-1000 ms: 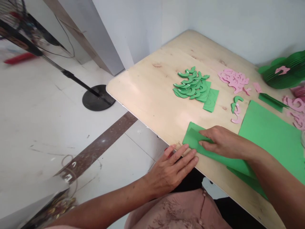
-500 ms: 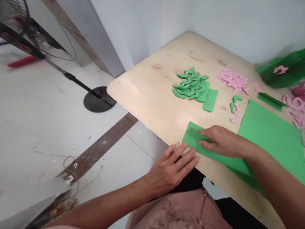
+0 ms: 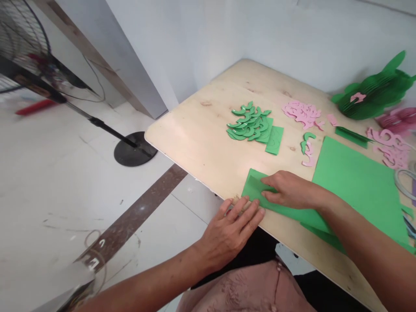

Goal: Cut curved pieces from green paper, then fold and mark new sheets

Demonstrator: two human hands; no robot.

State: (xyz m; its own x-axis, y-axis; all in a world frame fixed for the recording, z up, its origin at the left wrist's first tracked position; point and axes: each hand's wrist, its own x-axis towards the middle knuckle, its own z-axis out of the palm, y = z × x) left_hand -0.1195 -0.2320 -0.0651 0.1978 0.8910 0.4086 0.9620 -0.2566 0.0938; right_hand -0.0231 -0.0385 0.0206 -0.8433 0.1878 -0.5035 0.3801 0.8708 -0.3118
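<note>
A folded green paper strip (image 3: 253,181) lies along the front edge of the table. My right hand (image 3: 290,190) presses down on it, the fingers curled and the thumb low against the paper. My left hand (image 3: 232,229) rests at the table edge with fingers stretched out, their tips at the near side of the strip. Right of the strip lies a large green sheet (image 3: 357,186), partly covered by my right forearm. Beyond are a pile of green cut-out curls (image 3: 248,123), drawn-on green pieces (image 3: 274,140) and pink cut-outs (image 3: 302,113).
At the right stand a green honeycomb paper shape (image 3: 370,97) and a pink one (image 3: 401,120). More pink cut-outs (image 3: 393,149), a ring-shaped roll (image 3: 403,184) and a dark-bladed tool (image 3: 410,226) lie there. A floor fan's base (image 3: 131,149) stands left of the table (image 3: 188,130).
The view has shifted slightly, bringing more of the table's right side into sight. Both hands keep nearly the same places on and beside the green strip.
</note>
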